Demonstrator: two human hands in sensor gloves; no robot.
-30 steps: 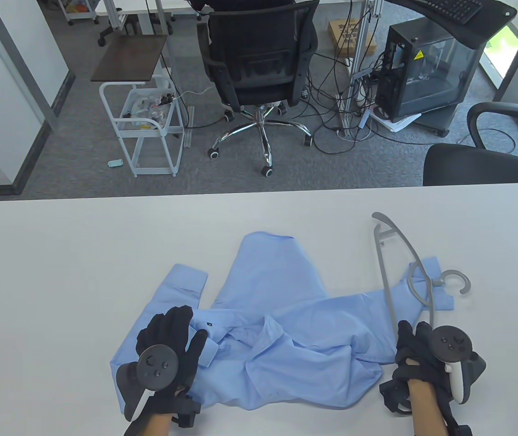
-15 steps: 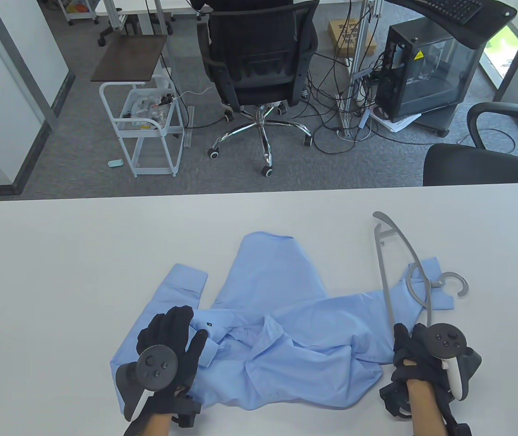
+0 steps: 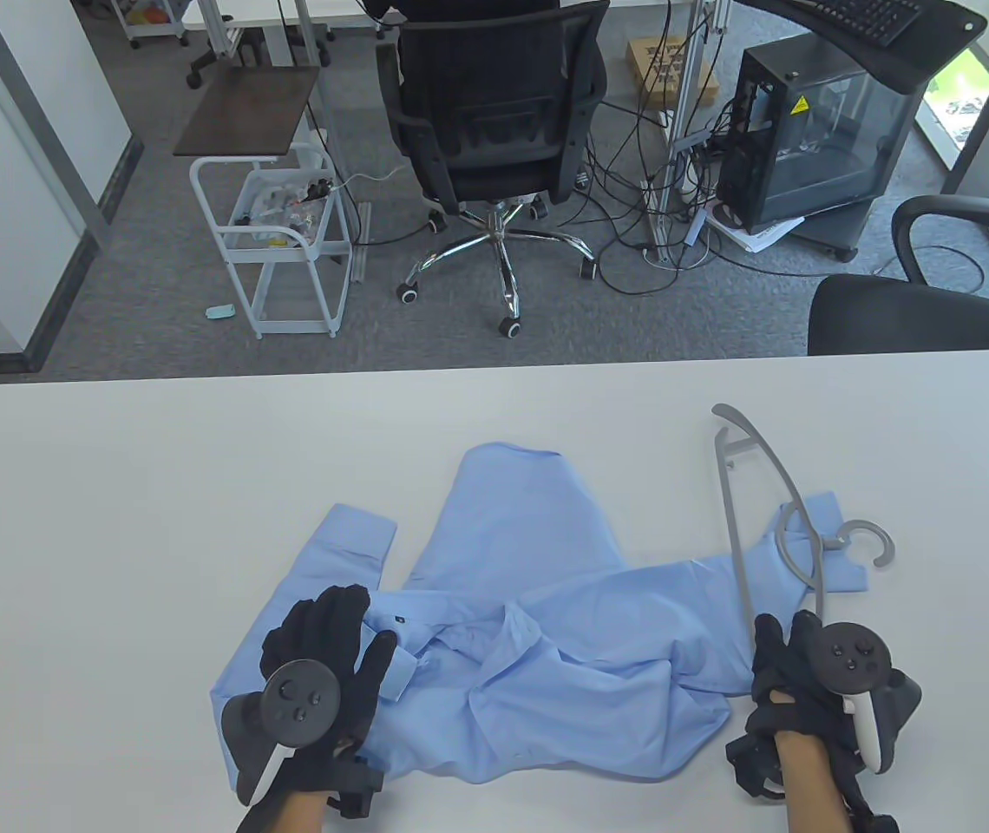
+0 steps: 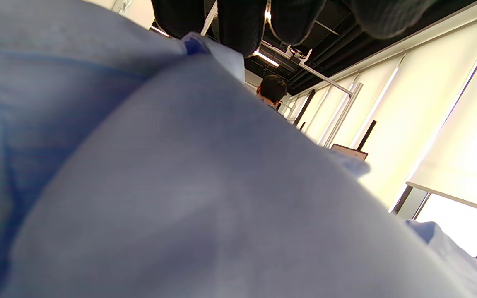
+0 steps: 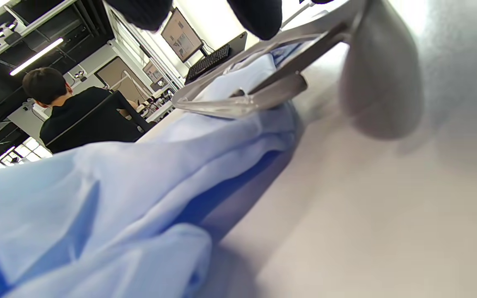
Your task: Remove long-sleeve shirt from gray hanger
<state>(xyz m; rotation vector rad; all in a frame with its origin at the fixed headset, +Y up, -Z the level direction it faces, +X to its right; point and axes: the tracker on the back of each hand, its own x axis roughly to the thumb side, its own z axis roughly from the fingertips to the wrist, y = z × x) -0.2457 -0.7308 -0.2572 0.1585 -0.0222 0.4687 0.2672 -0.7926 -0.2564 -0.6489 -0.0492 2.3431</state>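
Note:
A light blue long-sleeve shirt point(image 3: 546, 625) lies crumpled on the white table point(image 3: 156, 521). The gray hanger point(image 3: 742, 538) lies outside the shirt at the right, across one sleeve, with its hook pointing right. My left hand point(image 3: 334, 638) rests flat on the shirt's left part, fingers spread. My right hand point(image 3: 785, 646) holds the hanger's near end at the shirt's right edge. In the left wrist view the shirt point(image 4: 180, 186) fills the frame under my fingers point(image 4: 242, 20). The right wrist view shows the hanger point(image 5: 263, 91) lying on the shirt point(image 5: 97, 186) just below my fingertips point(image 5: 259, 12).
A black chair point(image 3: 920, 312) stands at the table's far right edge. Bare table top point(image 3: 937, 451) lies right of the hanger, and more lies left of the shirt. An office chair point(image 3: 494, 113) and a white cart point(image 3: 278, 243) stand on the floor beyond.
My right hand has shifted slightly up and left, and the hanger has nudged with it. The left hand and the shirt have not moved.

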